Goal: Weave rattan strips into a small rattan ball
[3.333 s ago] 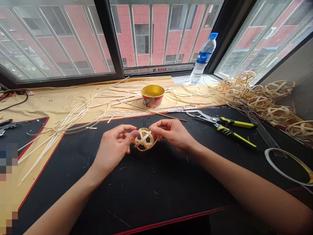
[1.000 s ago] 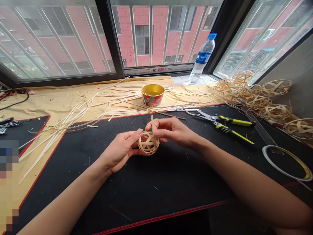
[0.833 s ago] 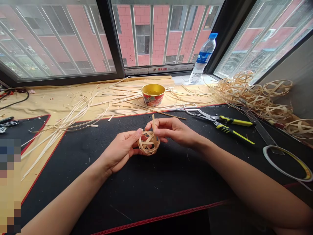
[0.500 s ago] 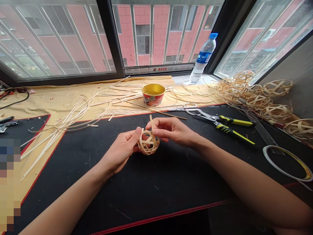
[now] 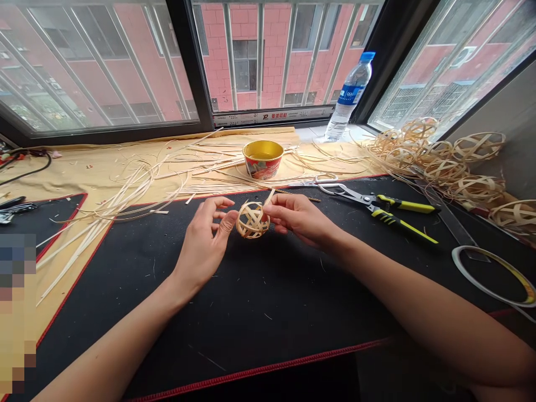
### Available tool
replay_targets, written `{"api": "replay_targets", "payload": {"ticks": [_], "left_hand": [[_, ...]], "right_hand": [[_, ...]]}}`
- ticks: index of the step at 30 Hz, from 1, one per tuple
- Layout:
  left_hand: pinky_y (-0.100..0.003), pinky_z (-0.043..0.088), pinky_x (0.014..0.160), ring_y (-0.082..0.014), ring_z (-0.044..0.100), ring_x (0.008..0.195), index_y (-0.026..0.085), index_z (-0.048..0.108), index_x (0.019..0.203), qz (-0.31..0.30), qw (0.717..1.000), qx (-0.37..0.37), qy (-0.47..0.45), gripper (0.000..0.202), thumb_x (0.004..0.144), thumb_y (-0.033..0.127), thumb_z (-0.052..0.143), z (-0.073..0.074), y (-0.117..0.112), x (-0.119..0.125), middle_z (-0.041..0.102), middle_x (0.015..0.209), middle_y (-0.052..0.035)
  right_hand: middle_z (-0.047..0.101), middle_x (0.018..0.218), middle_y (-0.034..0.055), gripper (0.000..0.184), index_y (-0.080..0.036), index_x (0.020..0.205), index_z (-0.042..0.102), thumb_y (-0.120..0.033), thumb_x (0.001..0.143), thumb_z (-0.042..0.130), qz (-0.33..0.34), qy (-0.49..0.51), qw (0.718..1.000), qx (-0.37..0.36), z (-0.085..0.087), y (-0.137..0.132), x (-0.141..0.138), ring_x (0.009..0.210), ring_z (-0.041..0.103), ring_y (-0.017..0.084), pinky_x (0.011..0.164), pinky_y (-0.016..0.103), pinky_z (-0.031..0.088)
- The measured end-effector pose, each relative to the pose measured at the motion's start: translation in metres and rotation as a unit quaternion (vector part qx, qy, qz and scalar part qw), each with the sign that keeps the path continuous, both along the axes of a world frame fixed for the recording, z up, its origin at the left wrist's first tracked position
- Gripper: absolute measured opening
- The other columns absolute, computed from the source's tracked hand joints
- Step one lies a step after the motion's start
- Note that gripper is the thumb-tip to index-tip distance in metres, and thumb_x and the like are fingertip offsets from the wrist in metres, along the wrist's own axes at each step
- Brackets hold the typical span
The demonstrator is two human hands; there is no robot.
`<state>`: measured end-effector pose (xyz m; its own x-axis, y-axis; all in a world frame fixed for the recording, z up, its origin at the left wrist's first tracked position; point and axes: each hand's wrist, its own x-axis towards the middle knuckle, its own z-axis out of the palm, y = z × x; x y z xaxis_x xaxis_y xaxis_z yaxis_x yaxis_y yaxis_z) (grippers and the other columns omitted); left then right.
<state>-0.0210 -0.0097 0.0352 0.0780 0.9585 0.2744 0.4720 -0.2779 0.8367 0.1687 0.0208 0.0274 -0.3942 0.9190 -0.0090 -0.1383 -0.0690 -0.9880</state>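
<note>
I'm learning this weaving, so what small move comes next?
Probably tuck the loose strip end into the woven ball: it sticks out free at the top, and the right hand has the ball, leaving the left hand open to help.

Daylight enters through the window (image 5: 272, 61); evenly bright, shadows faint, edges bowed by wide-angle distortion (mosaic patch (image 5: 17, 312) lower left).
</note>
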Motion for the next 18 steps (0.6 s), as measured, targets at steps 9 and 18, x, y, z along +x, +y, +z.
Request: {"api": "replay_targets", "payload": {"ticks": [9,18], "left_hand": [[-0.039,0.041,0.104,-0.0237,0.053,0.117,0.022,0.073,0.092,-0.004,0.989,0.117,0.086,0.02,0.079,0.035,0.066,-0.006,-0.004,0.002,0.057,0.122,-0.0085],[-0.032,0.052,0.09,-0.0243,0.057,0.113,0.018,0.074,0.073,-0.03,0.991,0.013,-0.133,0.017,0.071,0.034,0.073,-0.012,-0.004,0.013,0.061,0.115,-0.0105]], "right_hand": [[0.062,0.069,0.0013,0.03,-0.014,0.069,0.055,-0.039,0.072,0.071,-0.046,-0.009,0.995,0.087,-0.002,-0.003,-0.002,0.055,0.051,0.007,0.05,0.02,0.042],[0.061,0.072,0.001,0.031,-0.014,0.069,0.056,-0.039,0.07,0.074,-0.039,0.009,0.991,0.129,-0.001,-0.012,-0.008,0.058,0.056,0.008,0.055,0.023,0.049]]}}
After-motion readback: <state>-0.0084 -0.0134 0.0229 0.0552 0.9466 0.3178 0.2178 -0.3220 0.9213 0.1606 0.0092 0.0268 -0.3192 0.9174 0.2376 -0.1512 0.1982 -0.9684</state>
